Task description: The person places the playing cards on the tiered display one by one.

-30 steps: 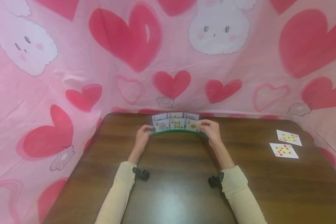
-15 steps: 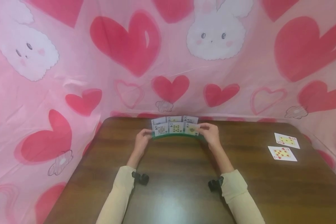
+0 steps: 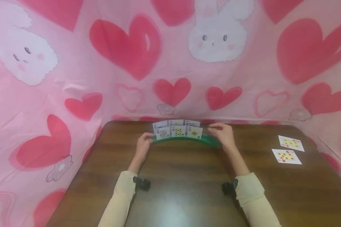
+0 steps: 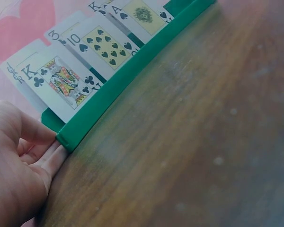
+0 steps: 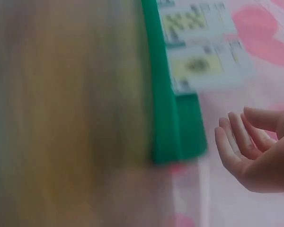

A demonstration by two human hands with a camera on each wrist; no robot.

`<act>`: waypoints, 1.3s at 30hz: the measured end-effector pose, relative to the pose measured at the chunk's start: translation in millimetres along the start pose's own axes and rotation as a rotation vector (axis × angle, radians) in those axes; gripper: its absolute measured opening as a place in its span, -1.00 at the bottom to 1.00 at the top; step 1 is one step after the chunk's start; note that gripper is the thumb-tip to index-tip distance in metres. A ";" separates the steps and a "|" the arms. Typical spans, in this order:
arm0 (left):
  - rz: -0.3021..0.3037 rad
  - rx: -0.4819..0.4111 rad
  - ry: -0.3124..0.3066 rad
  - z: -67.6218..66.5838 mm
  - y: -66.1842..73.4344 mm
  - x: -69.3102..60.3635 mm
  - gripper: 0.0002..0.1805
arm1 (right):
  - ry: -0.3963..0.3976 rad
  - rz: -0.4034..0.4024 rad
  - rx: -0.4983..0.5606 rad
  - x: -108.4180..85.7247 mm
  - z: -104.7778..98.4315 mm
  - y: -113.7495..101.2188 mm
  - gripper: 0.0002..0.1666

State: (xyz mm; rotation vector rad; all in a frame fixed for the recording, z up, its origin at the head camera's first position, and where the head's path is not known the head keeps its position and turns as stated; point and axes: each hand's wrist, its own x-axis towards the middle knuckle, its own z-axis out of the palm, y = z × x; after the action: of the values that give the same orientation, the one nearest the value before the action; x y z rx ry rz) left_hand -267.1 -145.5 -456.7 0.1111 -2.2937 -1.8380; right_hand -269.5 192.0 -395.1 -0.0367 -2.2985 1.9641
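A curved green card holder stands near the table's far edge with two rows of playing cards upright in it. In the left wrist view the front row shows a king of clubs, a ten of spades and an ace of spades. Behind them peek a three, a king and a partly covered face card. My left hand pinches the holder's left end between thumb and fingers. Apart from the cards, my right hand hovers by the right end, fingers loosely bent around nothing.
Two face-up cards, a five of diamonds and a seven of hearts, lie on the wooden table at the right. A pink cloth printed with hearts and rabbits hangs behind the table.
My right hand has let go of the ace of spades and drawn away to the right, uncovering the holder's right end. The left hand keeps its place at the left end.
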 end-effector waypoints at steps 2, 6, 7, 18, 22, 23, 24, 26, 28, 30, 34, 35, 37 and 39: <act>0.004 -0.003 0.002 1.0 1.1 0.8 -0.81 | 0.019 -0.016 0.010 1.8 -20.0 -5.2 -0.60; -0.007 -0.001 -0.021 2.5 2.0 2.4 -0.82 | 0.058 -0.028 -0.007 0.1 -57.4 -11.6 -0.56; -0.011 0.005 -0.022 2.7 1.9 2.3 -0.81 | 0.066 -0.030 -0.014 -0.9 -65.0 -11.6 -0.56; -0.017 -0.002 -0.018 1.1 -2.4 0.4 -0.80 | 0.072 -0.002 -0.033 -4.4 -126.6 -6.8 -0.68; -0.009 -0.014 -0.016 1.1 -1.4 -0.2 -0.79 | 0.075 0.000 -0.087 -4.2 -146.7 -6.3 -0.64; -0.008 -0.019 -0.016 0.9 -1.1 -0.3 -0.79 | 0.080 -0.002 -0.099 -3.9 -151.4 -5.7 -0.64; -0.007 -0.020 -0.018 0.8 -1.2 -0.5 -0.79 | 0.090 -0.003 -0.112 -4.0 -156.0 -4.7 -0.65; -0.010 -0.016 -0.021 0.5 -1.7 -0.6 -0.79 | 0.114 -0.007 -0.161 -4.6 -164.9 -2.0 -0.69; -0.011 -0.019 -0.024 0.8 -0.8 0.3 -0.80 | 0.142 -0.003 -0.214 -5.0 -174.5 -0.8 -0.71; -0.014 -0.020 -0.024 0.8 -0.6 1.0 -0.81 | 0.151 0.014 -0.218 -5.8 -184.7 1.1 -0.70; -0.016 -0.024 -0.027 0.4 -0.6 1.6 -0.81 | 0.158 0.049 -0.160 -2.9 -208.5 15.5 -0.61; -0.018 -0.029 -0.025 0.4 -0.8 1.5 -0.82 | 0.166 0.062 -0.139 -1.0 -214.9 20.8 -0.61; -0.018 -0.028 -0.024 0.2 -1.2 1.0 -0.82 | 0.190 0.074 -0.118 3.8 -228.3 35.5 -0.66; -0.020 -0.031 -0.024 0.1 -1.7 0.5 -0.81 | 0.217 0.094 -0.098 10.8 -242.2 53.8 -0.71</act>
State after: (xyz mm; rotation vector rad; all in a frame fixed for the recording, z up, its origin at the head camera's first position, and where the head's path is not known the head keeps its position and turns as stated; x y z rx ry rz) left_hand -267.8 -145.9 -458.3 0.1077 -2.2871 -1.8943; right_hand -257.8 439.7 -410.6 -0.3544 -2.2857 1.7854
